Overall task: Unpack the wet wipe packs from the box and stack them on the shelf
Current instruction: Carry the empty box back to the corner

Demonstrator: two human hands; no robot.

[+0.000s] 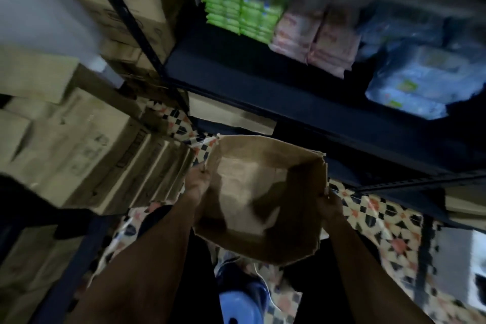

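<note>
1. Head view, motion-blurred: box [263, 200] sits centre frame, held off the floor, open top facing the camera. Inside looks empty; no packs visible in it.
2. Left hand [197, 181] pinches the box's left wall, fingers pressed on the rim. Right hand [328, 205] grips the right wall the same way; both closed on cardboard.
3. Packs are on the shelf [302, 102], upper right of frame: green packs [236, 13], pink packs [313, 39] just beside them, blue packs [415, 81] furthest right.
4. Judgement: unpacking looks done; box is likely ready to discard.
5. Risks: thin rim grip could slip or fold the wall. Swinging the box near the shelf edge could knock the blue packs. Stool [242, 308] at bottom centre is a trip hazard.
</note>
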